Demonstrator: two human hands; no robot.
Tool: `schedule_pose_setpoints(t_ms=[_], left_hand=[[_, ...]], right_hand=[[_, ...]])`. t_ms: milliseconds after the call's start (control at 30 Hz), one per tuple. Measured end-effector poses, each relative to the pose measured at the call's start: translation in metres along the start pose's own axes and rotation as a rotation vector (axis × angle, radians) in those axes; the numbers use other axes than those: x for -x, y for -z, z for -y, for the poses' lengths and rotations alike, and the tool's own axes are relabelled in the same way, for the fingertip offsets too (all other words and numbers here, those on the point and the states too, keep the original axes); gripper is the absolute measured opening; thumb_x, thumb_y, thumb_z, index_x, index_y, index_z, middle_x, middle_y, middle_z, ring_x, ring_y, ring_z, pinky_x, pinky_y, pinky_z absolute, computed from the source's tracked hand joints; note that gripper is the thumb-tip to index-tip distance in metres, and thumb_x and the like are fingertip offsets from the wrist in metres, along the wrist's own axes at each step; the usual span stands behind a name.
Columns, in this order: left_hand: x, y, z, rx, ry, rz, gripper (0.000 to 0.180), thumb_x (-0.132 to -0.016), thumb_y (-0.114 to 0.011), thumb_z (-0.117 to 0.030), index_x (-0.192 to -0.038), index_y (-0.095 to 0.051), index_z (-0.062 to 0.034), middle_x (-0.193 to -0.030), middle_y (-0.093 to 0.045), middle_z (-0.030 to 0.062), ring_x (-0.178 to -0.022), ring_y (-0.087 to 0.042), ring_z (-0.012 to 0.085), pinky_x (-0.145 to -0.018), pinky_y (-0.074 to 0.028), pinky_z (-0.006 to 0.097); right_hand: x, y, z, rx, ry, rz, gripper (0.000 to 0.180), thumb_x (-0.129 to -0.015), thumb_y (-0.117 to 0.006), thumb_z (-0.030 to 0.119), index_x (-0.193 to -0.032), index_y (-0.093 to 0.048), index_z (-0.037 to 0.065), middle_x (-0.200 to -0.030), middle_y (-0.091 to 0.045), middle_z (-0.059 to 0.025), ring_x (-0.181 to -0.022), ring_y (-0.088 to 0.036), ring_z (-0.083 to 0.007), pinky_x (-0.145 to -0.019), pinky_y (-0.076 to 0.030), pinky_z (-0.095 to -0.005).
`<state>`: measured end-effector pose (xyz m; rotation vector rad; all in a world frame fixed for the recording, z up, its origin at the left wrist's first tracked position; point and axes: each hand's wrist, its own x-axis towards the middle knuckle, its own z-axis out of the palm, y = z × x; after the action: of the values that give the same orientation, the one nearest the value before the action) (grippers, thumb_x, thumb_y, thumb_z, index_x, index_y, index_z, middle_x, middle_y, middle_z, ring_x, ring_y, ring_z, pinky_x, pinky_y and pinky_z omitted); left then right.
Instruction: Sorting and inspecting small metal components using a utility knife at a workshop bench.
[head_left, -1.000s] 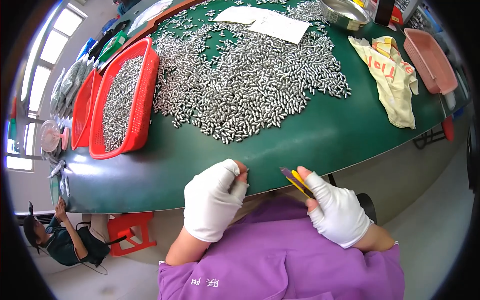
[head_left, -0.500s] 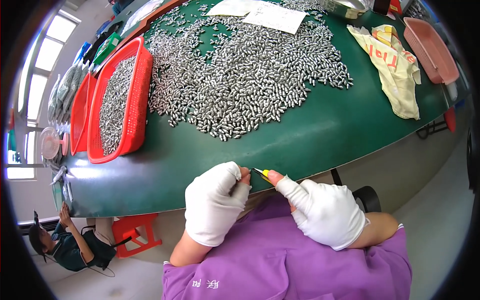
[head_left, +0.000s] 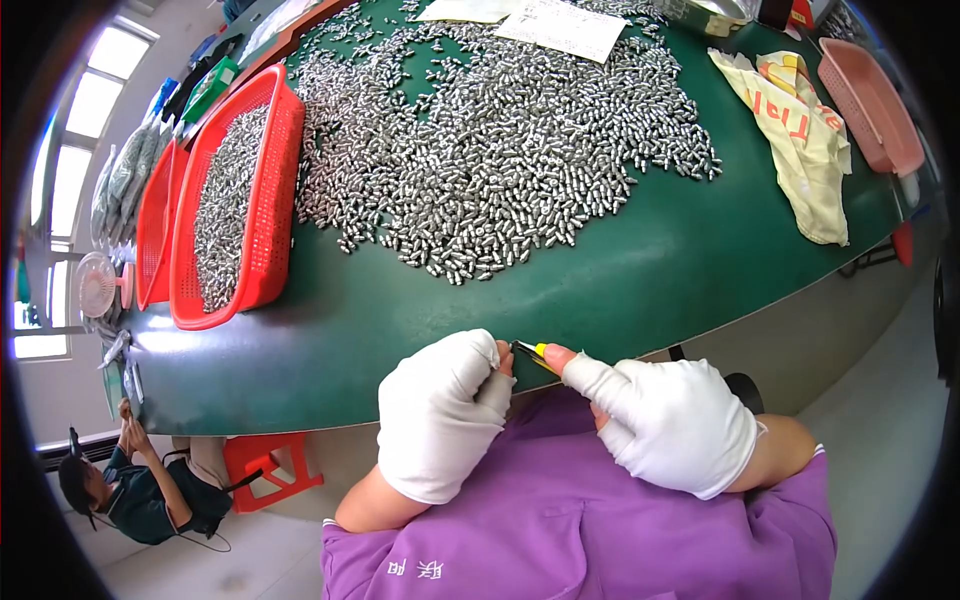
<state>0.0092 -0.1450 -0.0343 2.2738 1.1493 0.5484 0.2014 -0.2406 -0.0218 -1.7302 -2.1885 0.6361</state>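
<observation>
My left hand (head_left: 440,415), in a white fingerless glove, is closed in a pinch at the table's front edge. What its fingertips hold is too small and covered to make out. Gloved the same way, my right hand (head_left: 670,425) grips a slim tool with a yellow and black handle (head_left: 541,351). The tool's narrow tip points left and meets the left fingertips or lies just beside them. Beyond both hands, a wide heap of small silvery metal parts (head_left: 480,170) is spread over the green table (head_left: 400,310).
A red plastic basket (head_left: 270,235) of similar parts stands left, with another red basket (head_left: 158,240) beside it. Paper sheets (head_left: 565,28) lie on the heap. To the right are a yellowish cloth (head_left: 795,150) and a pink basket (head_left: 870,110). Another person (head_left: 140,490) sits at far left.
Both hands have shifted slightly right in the picture, keeping their grips, with the tool still against the left fingertips. The view itself has moved a little.
</observation>
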Motion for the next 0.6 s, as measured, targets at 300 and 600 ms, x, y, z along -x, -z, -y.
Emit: schedule_pose_setpoints(t_ms=[300,600], left_hand=[[0.004,-0.002,0.002,0.028,0.038,-0.017,0.009,-0.079,-0.071,-0.005,-0.08,-0.061,-0.0062,-0.072,-0.059,0.0123,-0.064,-0.06,0.0311,-0.058,-0.048,0.036],[0.005,-0.003,0.003,0.048,0.051,-0.029,0.01,-0.078,-0.071,-0.003,-0.081,-0.062,-0.0047,-0.072,-0.06,0.013,-0.064,-0.06,0.0304,-0.059,-0.048,0.035]], right_hand=[[0.004,-0.009,0.007,0.097,-0.014,-0.067,0.061,-0.085,-0.061,0.017,-0.145,-0.048,0.013,-0.069,-0.054,-0.005,-0.054,-0.059,-0.0205,-0.046,-0.051,-0.0357],[0.009,-0.024,0.001,0.083,0.01,-0.191,0.063,-0.084,-0.062,0.016,-0.145,-0.049,0.017,-0.068,-0.051,-0.0046,-0.052,-0.057,-0.0193,-0.044,-0.05,-0.0347]])
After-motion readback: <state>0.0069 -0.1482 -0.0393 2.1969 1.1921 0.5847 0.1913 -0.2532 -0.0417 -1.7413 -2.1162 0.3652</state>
